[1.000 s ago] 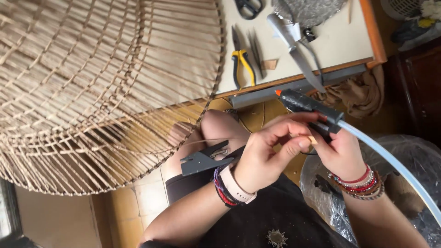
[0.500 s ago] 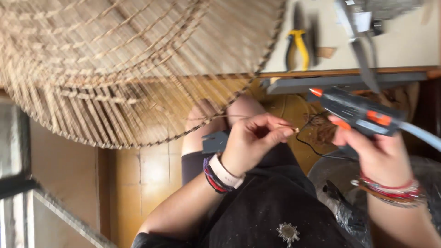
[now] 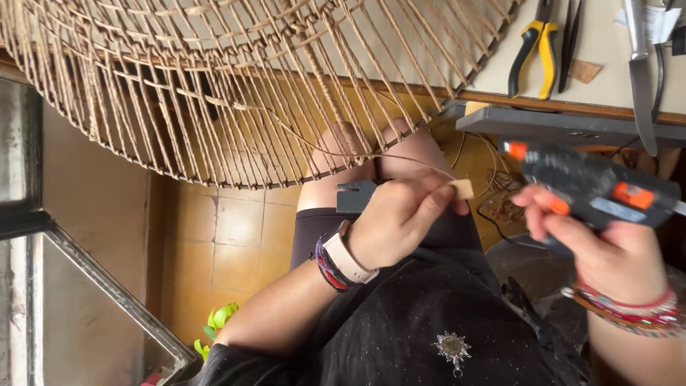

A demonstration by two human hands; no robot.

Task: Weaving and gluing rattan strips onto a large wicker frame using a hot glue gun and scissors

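Observation:
My left hand (image 3: 400, 221) pinches a small tan tab (image 3: 462, 189) at the end of a thin cord (image 3: 336, 151) that runs up to a big woven wire-and-cord lampshade frame (image 3: 236, 86) lying on the table. My right hand (image 3: 607, 246) grips a dark glue gun (image 3: 597, 187) with an orange tip and trigger; its nozzle points left, a short way right of the tab. A watch and bracelets are on my left wrist, beaded bracelets on my right.
A cream table top (image 3: 607, 78) holds yellow-handled pliers (image 3: 532, 46), dark pliers (image 3: 572, 39) and a knife (image 3: 639, 78). A grey bar (image 3: 572, 127) runs along the table edge. Below are my knees, a yellow tiled floor (image 3: 236, 236) and a metal rail (image 3: 107, 286) at left.
My two hands have drawn apart: the right hand carried the glue gun to the right, away from the cord end held in my left hand. The view shifted left along the frame.

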